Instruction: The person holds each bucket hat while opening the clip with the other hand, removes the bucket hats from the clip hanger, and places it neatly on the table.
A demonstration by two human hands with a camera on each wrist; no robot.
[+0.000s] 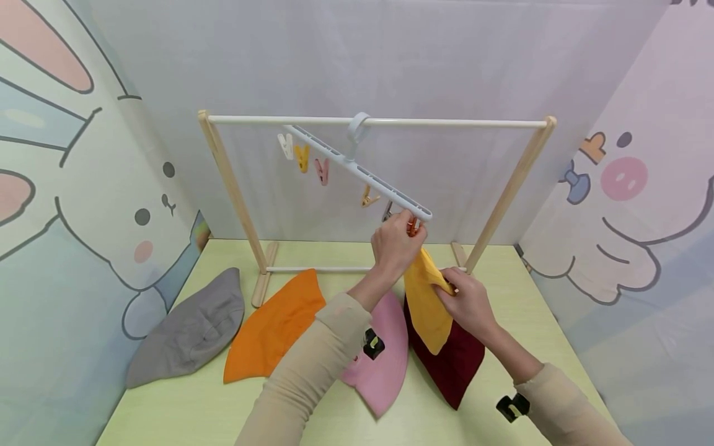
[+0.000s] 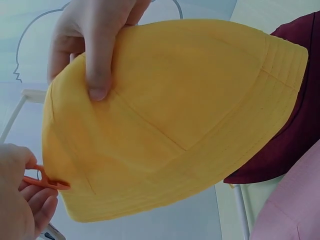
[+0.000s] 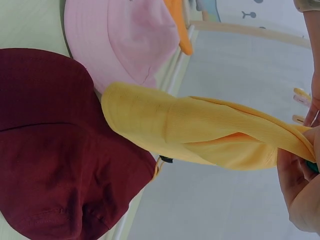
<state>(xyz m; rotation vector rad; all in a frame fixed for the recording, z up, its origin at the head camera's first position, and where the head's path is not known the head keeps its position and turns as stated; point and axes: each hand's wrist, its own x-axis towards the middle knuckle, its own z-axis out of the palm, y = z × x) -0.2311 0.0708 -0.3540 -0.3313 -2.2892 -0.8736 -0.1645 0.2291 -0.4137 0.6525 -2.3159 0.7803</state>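
A yellow bucket hat (image 1: 426, 303) hangs below the right end of a light blue clip hanger (image 1: 362, 176). My right hand (image 1: 465, 303) grips the hat by its crown, the thumb lying on the fabric in the left wrist view. With my left hand (image 1: 397, 244) I pinch an orange clothespin (image 2: 44, 179) at the hanger's end. The clothespin's tip meets the hat's edge; whether it bites the fabric I cannot tell. Behind the yellow hat lies a dark red hat (image 3: 45, 145), partly covered.
The hanger hooks over the white bar (image 1: 446, 123) of a wooden rack. White (image 1: 286, 147), yellow (image 1: 302, 158) and pink clothespins (image 1: 321, 171) dangle from it. A grey hat (image 1: 192, 328), orange hat (image 1: 279, 328) and pink hat (image 1: 385, 347) lie on the table.
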